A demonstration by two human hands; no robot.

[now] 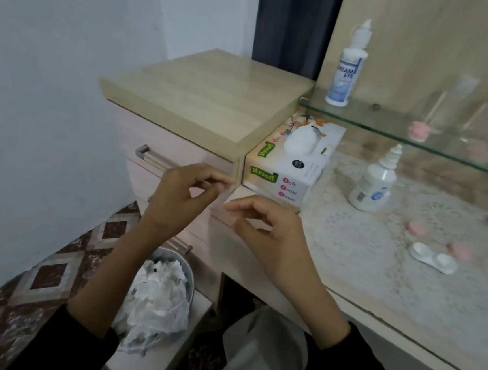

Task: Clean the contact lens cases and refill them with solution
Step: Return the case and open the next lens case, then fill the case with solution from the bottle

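Wiping looks finished. In front of the tissue box (pixel 284 165), the left hand (pixel 182 190) pinches its fingertips together, on what I cannot tell, and the right hand (pixel 265 226) is loosely curled and empty. The open lens case (pixel 433 259) lies well right of the box. Refilling means reaching for the solution bottle (pixel 372 186).

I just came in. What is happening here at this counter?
A person holds the left hand and the right hand above a bin full of used tissues. The fingers are curled; whether they pinch anything, I cannot tell. On the counter the white lens case lies open, its pink caps off beside it, near a solution bottle.
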